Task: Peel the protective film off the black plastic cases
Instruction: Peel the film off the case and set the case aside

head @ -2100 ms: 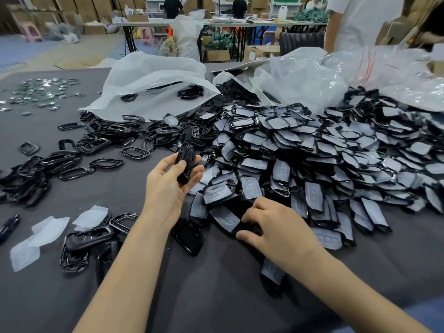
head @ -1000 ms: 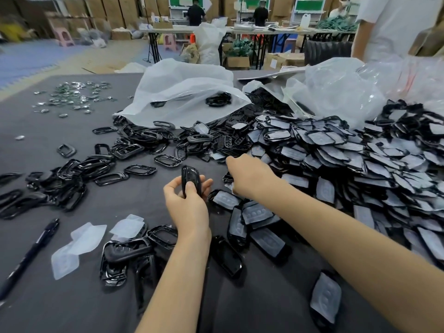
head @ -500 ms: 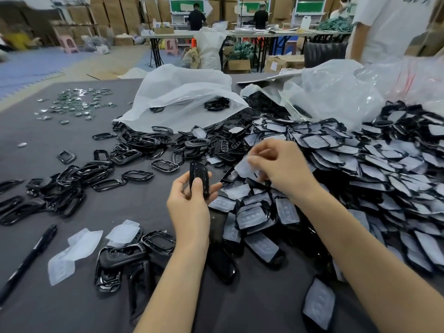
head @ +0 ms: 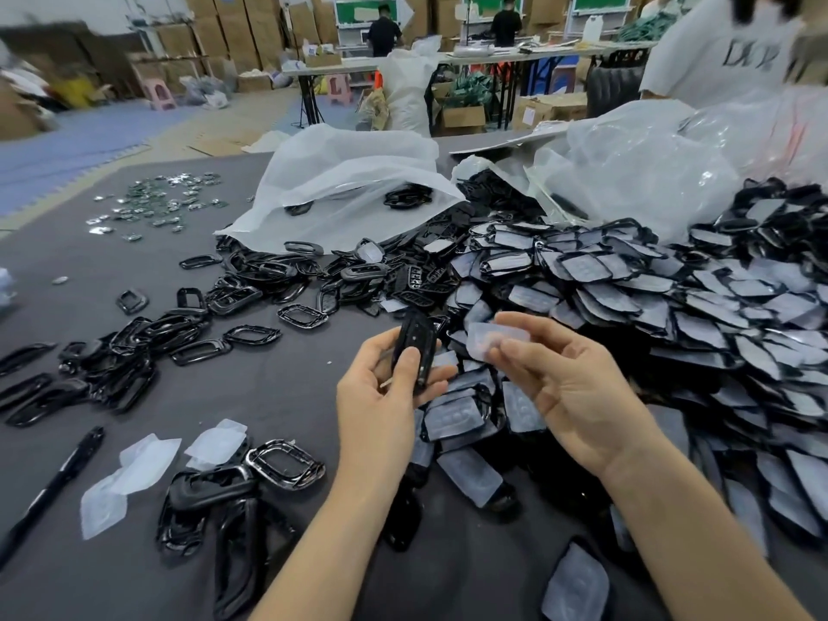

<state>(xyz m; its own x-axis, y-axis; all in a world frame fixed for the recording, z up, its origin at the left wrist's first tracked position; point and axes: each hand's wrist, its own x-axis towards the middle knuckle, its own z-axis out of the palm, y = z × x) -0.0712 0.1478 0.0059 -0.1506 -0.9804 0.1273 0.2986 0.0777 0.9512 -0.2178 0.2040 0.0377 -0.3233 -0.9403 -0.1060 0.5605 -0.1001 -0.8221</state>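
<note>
Far to the left of the big heap [head: 627, 298] of film-covered cases lies a black pen [head: 58, 477]. Nearer to the heap are some loose pieces of film [head: 134, 468] beside black frames [head: 282, 463]. At the heap's left edge the left hand [head: 381, 396] grips one black case [head: 414, 347], fingers curled around it (the case stands almost upright). Just to the right, over the heap's near edge, the right hand [head: 573, 387] pinches a clear film [head: 495, 338], apart from the case.
</note>
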